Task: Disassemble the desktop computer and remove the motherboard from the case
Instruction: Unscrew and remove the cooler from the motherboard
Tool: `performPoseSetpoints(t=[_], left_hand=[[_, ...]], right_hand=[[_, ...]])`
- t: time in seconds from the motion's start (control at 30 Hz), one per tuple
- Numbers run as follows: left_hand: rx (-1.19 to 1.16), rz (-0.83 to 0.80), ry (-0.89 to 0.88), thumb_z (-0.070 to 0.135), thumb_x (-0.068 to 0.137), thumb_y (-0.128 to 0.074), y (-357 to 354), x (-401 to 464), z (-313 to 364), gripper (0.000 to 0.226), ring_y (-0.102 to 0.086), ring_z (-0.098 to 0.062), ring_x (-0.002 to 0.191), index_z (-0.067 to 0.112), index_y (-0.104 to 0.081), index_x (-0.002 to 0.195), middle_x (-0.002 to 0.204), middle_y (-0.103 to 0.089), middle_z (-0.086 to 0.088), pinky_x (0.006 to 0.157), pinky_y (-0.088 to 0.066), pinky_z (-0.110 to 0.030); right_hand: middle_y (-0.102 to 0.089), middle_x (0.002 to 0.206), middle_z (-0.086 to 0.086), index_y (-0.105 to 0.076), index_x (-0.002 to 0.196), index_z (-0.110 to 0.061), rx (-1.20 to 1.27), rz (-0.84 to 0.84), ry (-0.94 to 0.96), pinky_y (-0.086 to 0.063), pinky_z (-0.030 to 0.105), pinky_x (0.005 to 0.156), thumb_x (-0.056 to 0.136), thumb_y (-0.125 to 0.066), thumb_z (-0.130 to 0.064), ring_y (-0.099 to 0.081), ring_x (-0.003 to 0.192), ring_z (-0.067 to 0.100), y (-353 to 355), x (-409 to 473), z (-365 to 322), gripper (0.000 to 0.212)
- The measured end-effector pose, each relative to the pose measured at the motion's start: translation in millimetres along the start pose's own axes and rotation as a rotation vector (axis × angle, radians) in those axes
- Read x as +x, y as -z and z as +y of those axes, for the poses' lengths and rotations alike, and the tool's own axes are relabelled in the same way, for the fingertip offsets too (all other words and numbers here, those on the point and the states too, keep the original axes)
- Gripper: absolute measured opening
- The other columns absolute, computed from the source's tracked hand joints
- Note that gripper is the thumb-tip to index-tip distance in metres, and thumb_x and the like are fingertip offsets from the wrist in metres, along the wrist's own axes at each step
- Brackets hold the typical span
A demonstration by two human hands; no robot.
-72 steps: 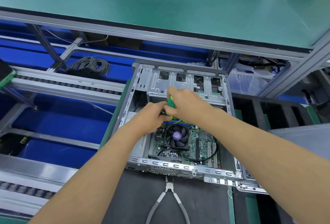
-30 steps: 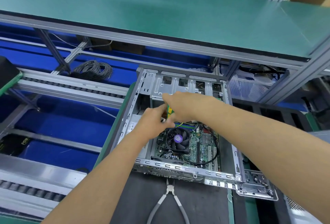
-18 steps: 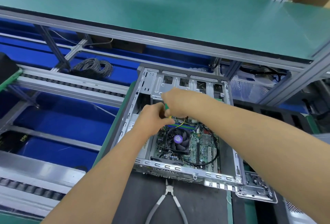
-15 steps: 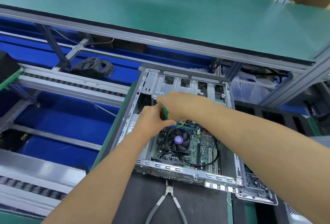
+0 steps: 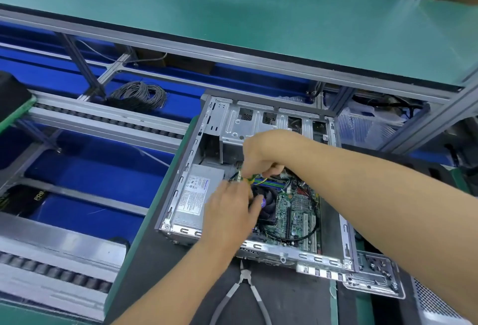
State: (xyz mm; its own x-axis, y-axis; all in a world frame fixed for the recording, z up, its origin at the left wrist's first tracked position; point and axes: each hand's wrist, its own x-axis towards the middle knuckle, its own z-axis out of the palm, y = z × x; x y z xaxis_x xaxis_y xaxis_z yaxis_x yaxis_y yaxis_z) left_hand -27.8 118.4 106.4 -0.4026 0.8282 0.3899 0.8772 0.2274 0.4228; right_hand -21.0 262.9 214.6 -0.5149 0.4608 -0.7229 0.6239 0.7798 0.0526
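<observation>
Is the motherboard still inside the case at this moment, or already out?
Still in. The motherboard lies flat in the open case, with the fan on it.

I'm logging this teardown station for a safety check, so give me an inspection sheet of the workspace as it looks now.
Surface: dark mat with a green-edged bench under the case.
Job's things: open computer case lying flat; motherboard still inside, with the cooler fan and power supply beside it.
Clutter: cutting pliers on the mat in front of the case; a removed metal panel at the right.
Grippers: left hand over the fan, grip unclear; right hand with fingers curled on a green-yellow tool or wire, too blurred to name.
Cables: black cable looping across the board; grey wire coil at rear left.
Surroundings: green upper shelf, roller conveyor, blue bins.
</observation>
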Motion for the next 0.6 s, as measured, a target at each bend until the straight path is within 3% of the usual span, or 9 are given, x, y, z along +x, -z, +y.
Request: performPoseSetpoints(t=[0.07,0.13,0.17,0.2,0.23,0.3,0.43,0.5,0.6], left_hand=[[-0.057,-0.132,-0.032,0.038,0.083,-0.071,-7,-9,10,0.029,-0.056,-0.02,0.064,0.017,-0.057,0.069,0.064,-0.058,0.002,0.05,-0.05,-0.034],[-0.11,-0.406,-0.088,0.043,0.091,-0.059,-15,-4,19,0.032,-0.06,-0.023,0.097,0.013,-0.066,0.098,0.097,-0.067,-0.004,0.08,-0.054,-0.04],[-0.111,-0.596,-0.076,0.046,0.095,-0.053,-20,3,24,0.046,-0.05,-0.028,0.122,0.009,-0.06,0.121,0.125,-0.061,-0.009,0.1,-0.045,-0.043],[-0.079,-0.751,-0.055,0.049,0.097,-0.047,-25,11,29,0.061,-0.03,-0.032,0.14,0.006,-0.044,0.14,0.148,-0.042,-0.013,0.114,-0.03,-0.046],[-0.019,-0.86,-0.028,0.052,0.098,-0.043,-30,16,33,0.072,-0.011,-0.033,0.147,0.004,-0.026,0.15,0.159,-0.021,-0.015,0.119,-0.017,-0.049],[0.08,-0.989,0.023,0.053,0.099,-0.039,-42,21,38,0.081,0.006,-0.038,0.148,0.004,-0.006,0.154,0.162,0.005,-0.016,0.12,-0.008,-0.053],[0.129,-1.073,0.063,0.047,0.101,-0.04,-56,19,37,0.082,0.011,-0.041,0.147,0.002,0.003,0.154,0.161,0.017,-0.015,0.119,-0.009,-0.054],[0.119,-1.074,0.072,0.041,0.101,-0.042,-57,20,35,0.08,0.011,-0.041,0.147,0.002,0.004,0.154,0.161,0.018,-0.014,0.119,-0.009,-0.054],[0.137,-1.078,0.076,0.033,0.101,-0.043,-57,20,36,0.076,0.01,-0.042,0.147,0.003,0.004,0.154,0.161,0.018,-0.013,0.119,-0.011,-0.054]], right_hand=[[-0.054,0.06,0.004,-0.051,0.07,-0.008,-0.003,-0.033,-0.003,-0.039,0.025,0.048,0.098,-0.044,-0.029,-0.044,0.043,0.018,1,5,0,0.037],[-0.048,0.065,0.005,-0.048,0.074,-0.007,0.005,-0.165,-0.049,-0.034,0.028,0.052,0.103,-0.038,-0.042,-0.04,0.051,0.018,5,9,-2,0.046],[-0.046,0.067,0.006,-0.047,0.075,-0.006,0.012,-0.236,-0.068,-0.031,0.029,0.052,0.104,-0.034,-0.043,-0.037,0.052,0.019,6,11,-3,0.049],[-0.046,0.068,0.008,-0.047,0.076,-0.004,0.019,-0.269,-0.076,-0.03,0.029,0.052,0.105,-0.031,-0.041,-0.035,0.052,0.018,7,15,-5,0.05],[-0.047,0.068,0.009,-0.046,0.075,-0.003,0.027,-0.264,-0.082,-0.03,0.03,0.052,0.106,-0.031,-0.036,-0.034,0.05,0.018,8,19,-6,0.048],[-0.05,0.068,0.009,-0.045,0.076,-0.004,0.05,-0.22,-0.083,-0.032,0.029,0.053,0.105,-0.035,-0.028,-0.033,0.048,0.017,9,23,-8,0.039],[-0.056,0.065,-0.001,-0.053,0.07,-0.012,-0.203,-0.04,0.001,-0.048,0.033,0.069,0.095,-0.049,-0.026,-0.05,0.056,0.016,3,24,-5,0.029],[-0.051,0.069,-0.002,-0.05,0.067,-0.014,-0.369,0.139,0.049,-0.048,0.03,0.059,0.089,-0.054,-0.027,-0.05,0.057,0.018,-2,21,-4,0.026],[-0.037,0.069,-0.002,-0.043,0.076,-0.011,-0.645,0.339,0.218,-0.033,0.027,0.046,0.091,-0.054,-0.037,-0.044,0.057,0.021,-9,18,-1,0.032]])
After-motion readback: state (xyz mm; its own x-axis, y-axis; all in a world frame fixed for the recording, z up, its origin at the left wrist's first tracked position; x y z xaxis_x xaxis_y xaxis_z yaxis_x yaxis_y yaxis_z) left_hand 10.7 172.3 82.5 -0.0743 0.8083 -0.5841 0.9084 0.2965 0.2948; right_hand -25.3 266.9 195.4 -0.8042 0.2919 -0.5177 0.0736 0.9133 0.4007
